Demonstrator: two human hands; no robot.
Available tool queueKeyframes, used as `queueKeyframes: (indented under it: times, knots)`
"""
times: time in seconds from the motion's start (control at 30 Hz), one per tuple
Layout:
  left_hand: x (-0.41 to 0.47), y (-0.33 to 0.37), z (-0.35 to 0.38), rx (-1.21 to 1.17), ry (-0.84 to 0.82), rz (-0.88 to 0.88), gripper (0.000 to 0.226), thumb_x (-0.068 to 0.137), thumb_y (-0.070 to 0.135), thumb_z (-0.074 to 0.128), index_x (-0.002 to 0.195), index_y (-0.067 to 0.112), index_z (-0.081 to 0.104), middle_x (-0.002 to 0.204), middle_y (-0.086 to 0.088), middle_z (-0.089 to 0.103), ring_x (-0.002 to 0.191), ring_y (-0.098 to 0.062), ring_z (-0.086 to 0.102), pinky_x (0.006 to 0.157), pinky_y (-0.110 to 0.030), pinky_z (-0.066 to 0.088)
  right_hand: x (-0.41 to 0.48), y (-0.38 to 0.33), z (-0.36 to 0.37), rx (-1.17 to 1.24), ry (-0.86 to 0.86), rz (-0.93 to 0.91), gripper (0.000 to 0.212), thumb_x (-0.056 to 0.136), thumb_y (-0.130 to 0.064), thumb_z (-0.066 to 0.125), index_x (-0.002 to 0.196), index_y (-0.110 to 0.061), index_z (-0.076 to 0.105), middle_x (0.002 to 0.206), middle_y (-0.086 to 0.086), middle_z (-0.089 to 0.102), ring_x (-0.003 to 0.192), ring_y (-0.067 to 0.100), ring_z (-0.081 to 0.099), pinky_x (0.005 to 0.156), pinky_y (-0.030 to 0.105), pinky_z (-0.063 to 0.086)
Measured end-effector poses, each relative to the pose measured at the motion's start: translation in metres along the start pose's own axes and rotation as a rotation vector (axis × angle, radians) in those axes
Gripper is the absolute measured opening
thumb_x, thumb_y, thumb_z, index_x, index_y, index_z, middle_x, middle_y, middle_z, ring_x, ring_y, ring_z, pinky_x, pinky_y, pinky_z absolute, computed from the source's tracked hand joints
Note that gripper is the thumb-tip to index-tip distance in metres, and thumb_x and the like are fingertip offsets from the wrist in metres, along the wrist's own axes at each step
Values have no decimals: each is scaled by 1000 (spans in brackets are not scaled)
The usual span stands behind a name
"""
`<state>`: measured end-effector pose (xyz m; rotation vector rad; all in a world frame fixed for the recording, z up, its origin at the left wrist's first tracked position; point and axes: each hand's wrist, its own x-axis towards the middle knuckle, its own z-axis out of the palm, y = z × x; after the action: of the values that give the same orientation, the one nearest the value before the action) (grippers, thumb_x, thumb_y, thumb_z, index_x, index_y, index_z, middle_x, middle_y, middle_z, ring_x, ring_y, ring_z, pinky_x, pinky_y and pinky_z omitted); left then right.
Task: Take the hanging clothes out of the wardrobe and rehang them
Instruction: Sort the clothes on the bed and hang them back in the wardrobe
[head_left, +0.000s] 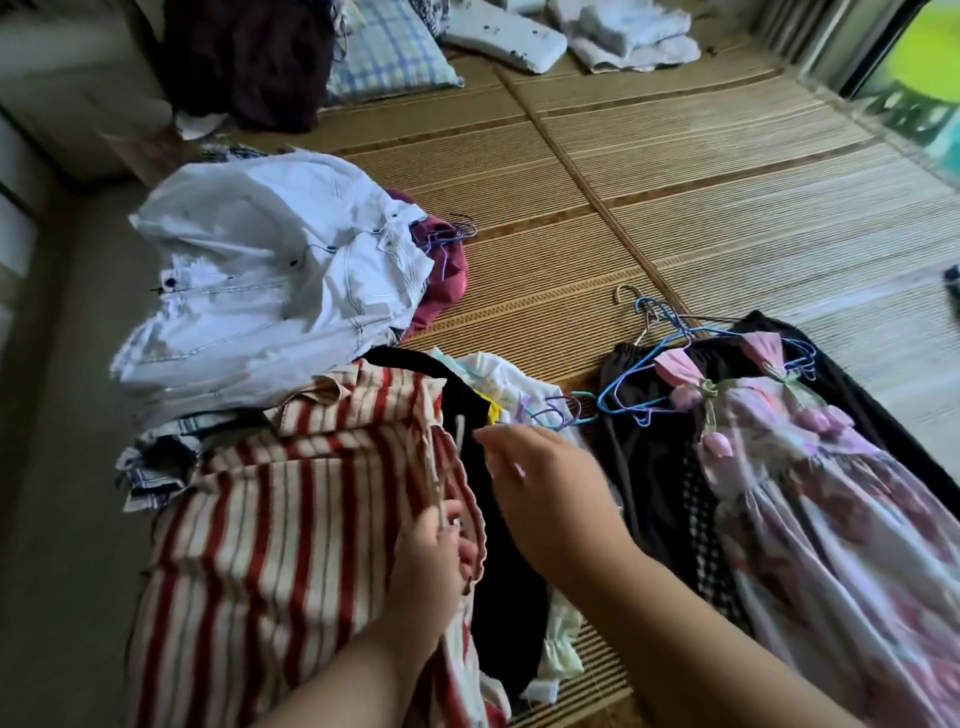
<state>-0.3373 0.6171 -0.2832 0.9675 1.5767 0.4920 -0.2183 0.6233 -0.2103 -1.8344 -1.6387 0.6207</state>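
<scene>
A red-and-cream striped garment (270, 519) lies at the near left of the bamboo mat (675, 171). My left hand (431, 566) pinches its edge and a thin cord. My right hand (545, 493) hovers over a black garment (498, 571), fingers spread, near purple and blue wire hangers (561, 410). A white denim piece (270, 291) is heaped behind, over a maroon garment (441, 280). To the right lies a pink floral dress (831, 519) on blue hangers (628, 384), on top of dark clothes.
A checked pillow (389, 52), a dark bundle (244, 57) and folded white cloths (623, 31) lie at the far end of the mat. A window (914, 73) is at the right. The floor (67, 467) runs along the left.
</scene>
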Motion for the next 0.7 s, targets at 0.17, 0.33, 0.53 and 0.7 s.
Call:
queueKeyframes:
  times: [0.17, 0.33, 0.53, 0.7]
  knots:
    - [20, -8, -15, -130, 148, 31, 39, 93, -1, 40, 119, 28, 42, 82, -11, 64, 53, -25, 53, 50, -29, 43, -1, 83, 32, -85, -292, 499, 17, 87, -11, 49, 90, -12, 65, 91, 9, 67, 98, 31, 60, 71, 29, 41]
    - [27, -4, -32, -201, 136, 136, 40, 96, 7, 46, 122, 38, 42, 84, -2, 55, 56, -12, 51, 43, -21, 41, -6, 141, 96, -51, -359, 659, 18, 85, -17, 53, 102, -13, 58, 106, 12, 64, 105, 30, 58, 78, 28, 43]
    - [30, -9, -41, -97, 88, 191, 21, 99, 12, 40, 88, 18, 57, 91, -2, 57, 57, -5, 65, 57, -26, 48, 2, 157, 133, -181, -325, 660, 36, 84, -38, 58, 108, -12, 59, 113, 15, 62, 108, 31, 57, 89, 34, 44]
    - [32, -11, -49, 16, 169, 255, 20, 97, 21, 49, 84, 26, 63, 93, 11, 65, 95, -9, 61, 89, -33, 44, -5, 133, 122, 34, -135, 704, 18, 79, -24, 58, 95, -14, 58, 95, 7, 66, 93, 27, 60, 71, 30, 41]
